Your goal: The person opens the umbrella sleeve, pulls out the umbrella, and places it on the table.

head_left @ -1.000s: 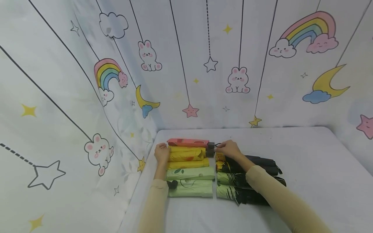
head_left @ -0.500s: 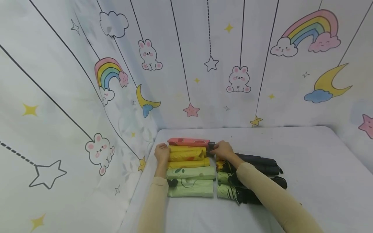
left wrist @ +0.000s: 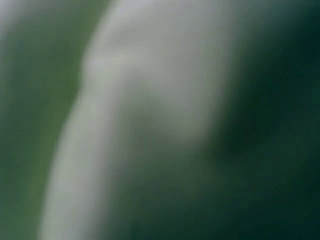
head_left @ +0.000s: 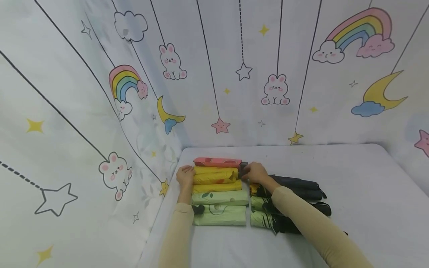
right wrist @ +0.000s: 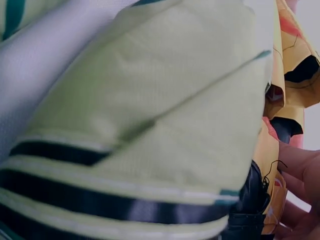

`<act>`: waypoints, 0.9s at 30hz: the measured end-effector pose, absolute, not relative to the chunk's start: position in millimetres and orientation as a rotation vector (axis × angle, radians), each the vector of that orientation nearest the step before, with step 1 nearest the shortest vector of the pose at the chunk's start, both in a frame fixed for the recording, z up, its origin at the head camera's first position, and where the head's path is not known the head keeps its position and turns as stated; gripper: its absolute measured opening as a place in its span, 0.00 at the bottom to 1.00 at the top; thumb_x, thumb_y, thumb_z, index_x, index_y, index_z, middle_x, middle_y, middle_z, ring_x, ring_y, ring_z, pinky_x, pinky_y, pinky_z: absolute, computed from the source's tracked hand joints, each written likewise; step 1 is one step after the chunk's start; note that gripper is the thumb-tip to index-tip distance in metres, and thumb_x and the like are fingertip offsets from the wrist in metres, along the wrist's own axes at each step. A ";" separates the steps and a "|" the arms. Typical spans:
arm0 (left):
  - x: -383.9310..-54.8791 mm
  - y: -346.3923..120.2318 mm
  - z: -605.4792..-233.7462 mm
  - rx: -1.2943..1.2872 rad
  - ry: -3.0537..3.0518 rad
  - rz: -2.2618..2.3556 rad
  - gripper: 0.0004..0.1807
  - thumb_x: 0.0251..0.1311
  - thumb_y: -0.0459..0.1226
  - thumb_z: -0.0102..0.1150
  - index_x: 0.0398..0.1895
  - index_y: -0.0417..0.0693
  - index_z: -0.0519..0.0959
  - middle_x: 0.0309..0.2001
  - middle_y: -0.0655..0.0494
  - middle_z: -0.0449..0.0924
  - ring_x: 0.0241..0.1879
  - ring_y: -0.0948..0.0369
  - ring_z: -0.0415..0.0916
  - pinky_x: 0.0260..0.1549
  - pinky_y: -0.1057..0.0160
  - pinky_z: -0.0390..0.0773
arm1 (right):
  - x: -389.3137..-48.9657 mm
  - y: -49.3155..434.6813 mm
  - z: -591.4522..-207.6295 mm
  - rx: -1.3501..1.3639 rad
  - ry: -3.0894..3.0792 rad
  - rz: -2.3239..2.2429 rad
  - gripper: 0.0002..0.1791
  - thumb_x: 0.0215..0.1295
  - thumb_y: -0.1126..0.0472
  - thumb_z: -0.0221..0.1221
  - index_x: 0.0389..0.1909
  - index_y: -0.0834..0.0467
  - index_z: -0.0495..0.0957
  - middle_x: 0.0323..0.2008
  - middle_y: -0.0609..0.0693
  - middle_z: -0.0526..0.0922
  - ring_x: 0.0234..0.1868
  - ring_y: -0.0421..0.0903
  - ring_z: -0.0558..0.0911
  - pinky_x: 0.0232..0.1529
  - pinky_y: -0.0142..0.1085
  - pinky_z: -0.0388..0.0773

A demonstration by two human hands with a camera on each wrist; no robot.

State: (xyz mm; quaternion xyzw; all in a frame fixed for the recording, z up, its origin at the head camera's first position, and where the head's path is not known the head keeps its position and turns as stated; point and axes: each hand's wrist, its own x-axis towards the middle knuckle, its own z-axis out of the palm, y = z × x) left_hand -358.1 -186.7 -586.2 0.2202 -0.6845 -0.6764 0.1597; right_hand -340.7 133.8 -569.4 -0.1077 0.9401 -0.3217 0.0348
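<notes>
A yellow folded umbrella (head_left: pixel 214 178) lies crosswise between the two hands. My left hand (head_left: pixel 185 176) holds its left end, fingers bent. My right hand (head_left: pixel 256 173) pinches its dark handle (head_left: pixel 241 171) at the other end. Just behind lies a red folded umbrella (head_left: pixel 218 162); in front is another yellow one (head_left: pixel 216 187). Past a large light green umbrella (right wrist: pixel 165 100) in the right wrist view, the fingers (right wrist: pixel 300 165) of my right hand show beside yellow fabric. The left wrist view is a green and grey blur.
Two light green folded umbrellas (head_left: pixel 219 215) lie nearest in the left column. A right column holds black, yellow-black and green-black umbrellas (head_left: pixel 298 184), partly under my right forearm. A white cloth covers the table (head_left: pixel 355 175); printed curtains (head_left: pixel 201 93) stand behind and at left.
My right hand has moved a little left, from the strap side onto the yellow umbrella's handle. My left hand stays at the left end. The camera view has tilted slightly.
</notes>
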 end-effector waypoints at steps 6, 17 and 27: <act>-358.7 -186.2 -584.9 0.662 -1.890 -1.943 0.17 0.61 0.18 0.64 0.54 0.30 0.79 0.53 0.33 0.84 0.55 0.46 0.85 0.47 0.61 0.88 | -340.3 135.1 -567.1 -0.364 2.879 -1.033 0.21 0.63 0.59 0.74 0.54 0.64 0.86 0.51 0.60 0.88 0.54 0.61 0.85 0.54 0.55 0.84; -354.6 -186.2 -585.8 0.665 -1.815 -1.937 0.15 0.62 0.19 0.64 0.52 0.29 0.79 0.51 0.33 0.84 0.51 0.46 0.87 0.40 0.64 0.89 | -342.1 137.3 -569.5 -0.359 2.811 -1.331 0.24 0.64 0.59 0.73 0.60 0.63 0.83 0.53 0.60 0.87 0.52 0.59 0.85 0.50 0.54 0.86; -355.9 -192.2 -592.5 0.629 -1.697 -2.029 0.13 0.65 0.19 0.60 0.51 0.32 0.79 0.54 0.33 0.81 0.52 0.45 0.86 0.40 0.63 0.89 | -342.8 141.7 -568.4 -0.278 2.645 -1.634 0.27 0.66 0.54 0.73 0.61 0.63 0.82 0.55 0.62 0.86 0.54 0.59 0.85 0.50 0.50 0.86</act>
